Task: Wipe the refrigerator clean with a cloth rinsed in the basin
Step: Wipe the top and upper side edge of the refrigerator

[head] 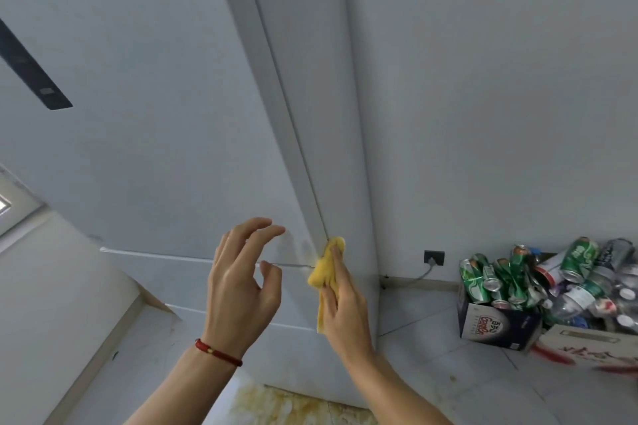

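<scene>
Ahead, tall pale grey refrigerator (155, 114) against a plain white wall (500, 79), over a tiled floor (431, 373) with yellowish stains near its base. Right hand (345, 307) pressing a crumpled yellow cloth (326, 272) to the door's corner edge, fingers grasping it. Left hand (241, 283) beside, fingers loosely spread, released. Farther right, cardboard boxes (497, 326) heaped with crushed green cans (483, 278); wall socket (434, 256) behind.

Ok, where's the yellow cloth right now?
In the head view, just right of centre: the right hand presses the yellow cloth against the refrigerator door's right edge, beside the hovering left hand.
</scene>
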### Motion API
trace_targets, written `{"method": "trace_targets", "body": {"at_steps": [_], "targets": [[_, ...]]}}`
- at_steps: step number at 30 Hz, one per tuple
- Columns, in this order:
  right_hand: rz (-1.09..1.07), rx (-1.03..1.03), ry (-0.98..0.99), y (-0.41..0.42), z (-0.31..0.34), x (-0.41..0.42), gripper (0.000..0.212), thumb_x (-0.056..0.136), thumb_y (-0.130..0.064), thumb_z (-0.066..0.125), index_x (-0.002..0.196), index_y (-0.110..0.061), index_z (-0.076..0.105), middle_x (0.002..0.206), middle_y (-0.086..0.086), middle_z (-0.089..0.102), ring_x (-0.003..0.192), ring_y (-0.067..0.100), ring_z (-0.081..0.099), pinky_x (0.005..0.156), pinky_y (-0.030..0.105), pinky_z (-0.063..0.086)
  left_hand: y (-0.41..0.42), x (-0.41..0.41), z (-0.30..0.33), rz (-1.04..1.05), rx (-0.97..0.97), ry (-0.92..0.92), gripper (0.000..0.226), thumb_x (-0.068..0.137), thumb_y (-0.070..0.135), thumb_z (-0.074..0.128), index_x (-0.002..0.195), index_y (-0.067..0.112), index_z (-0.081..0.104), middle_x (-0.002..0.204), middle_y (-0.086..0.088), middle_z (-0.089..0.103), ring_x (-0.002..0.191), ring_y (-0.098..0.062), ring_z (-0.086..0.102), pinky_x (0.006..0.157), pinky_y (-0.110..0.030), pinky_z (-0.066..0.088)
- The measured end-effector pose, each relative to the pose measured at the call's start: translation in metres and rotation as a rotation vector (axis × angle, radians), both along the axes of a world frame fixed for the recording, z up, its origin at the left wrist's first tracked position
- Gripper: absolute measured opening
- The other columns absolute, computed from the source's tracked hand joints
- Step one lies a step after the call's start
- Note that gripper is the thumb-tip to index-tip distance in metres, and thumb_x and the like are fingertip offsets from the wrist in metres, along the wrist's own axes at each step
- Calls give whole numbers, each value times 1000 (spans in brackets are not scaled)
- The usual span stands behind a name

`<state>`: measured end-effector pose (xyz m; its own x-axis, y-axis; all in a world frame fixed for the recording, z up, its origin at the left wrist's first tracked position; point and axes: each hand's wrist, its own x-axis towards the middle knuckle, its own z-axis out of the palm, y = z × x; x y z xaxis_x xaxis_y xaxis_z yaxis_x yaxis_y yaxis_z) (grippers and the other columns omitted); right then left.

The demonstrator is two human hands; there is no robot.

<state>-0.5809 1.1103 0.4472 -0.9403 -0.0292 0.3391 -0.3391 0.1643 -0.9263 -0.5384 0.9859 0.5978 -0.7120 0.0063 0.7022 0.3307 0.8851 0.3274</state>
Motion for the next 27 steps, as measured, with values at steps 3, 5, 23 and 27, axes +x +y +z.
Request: {"method": "trace_targets", "body": {"at_steps": [3,5,23,27], "targets": [[37,-1,-15,21,16,-11,55,103,-12,48,151,-40,43,115,6,72,96,4,67,80,4,42,15,-8,-1,8,39,0,45,73,-7,52,111,8,71,114,-1,64,110,-18,59,94,-28,48],[42,-41,131,22,57,-22,49,103,-17,45,151,-29,50,119,10,70,91,-1,63,85,3,41,25,-13,2,28,81,23,41,73,-8,52,106,7,71,108,0,64,103,-17,60,87,-31,50],[118,-29,-95,34,30,-18,55,103,-5,54,153,-28,47,128,-9,66,114,8,65,90,-1,41,43,-16,-5,246,211,2,37,72,-8,57,100,16,60,95,4,58,91,-7,57,77,-19,46],[123,-109,-31,20,51,-15,53,102,-26,46,154,-35,44,106,-5,66,84,2,60,73,13,50,44,-15,-10,268,234,-25,43,71,-17,60,99,16,59,94,4,59,91,-5,57,76,-18,46]]}}
